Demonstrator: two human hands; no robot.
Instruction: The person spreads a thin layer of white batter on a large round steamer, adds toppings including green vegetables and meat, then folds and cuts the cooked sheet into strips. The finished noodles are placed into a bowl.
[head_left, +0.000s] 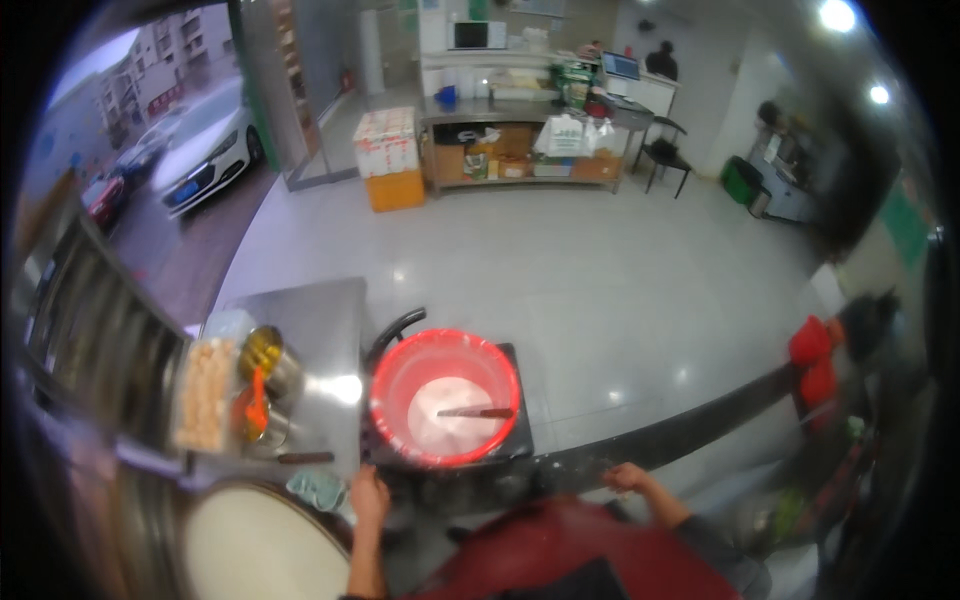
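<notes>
A red plastic basin (390, 360) stands on a black chair-like support in front of me, holding pale batter with a brown-handled utensil (480, 412) in it. My left hand (370, 493) is just below the basin's left side, beside a bluish-green cloth (316, 489); its fingers are curled, and what it may hold cannot be made out. Below and right of the basin, my right hand (628, 478) hangs with bent fingers, too blurred to tell whether it holds anything. A large round pan or griddle with a cream-coloured surface (259, 544) lies at the lower left.
On the steel counter (322, 322) at left stand a tray of eggs (206, 394), metal pots (281, 367), an orange-handled utensil (257, 397) and a brown handle (306, 457). A steel shelf table (525, 180), stacked boxes (386, 142) and a black chair (664, 154) stand farther back.
</notes>
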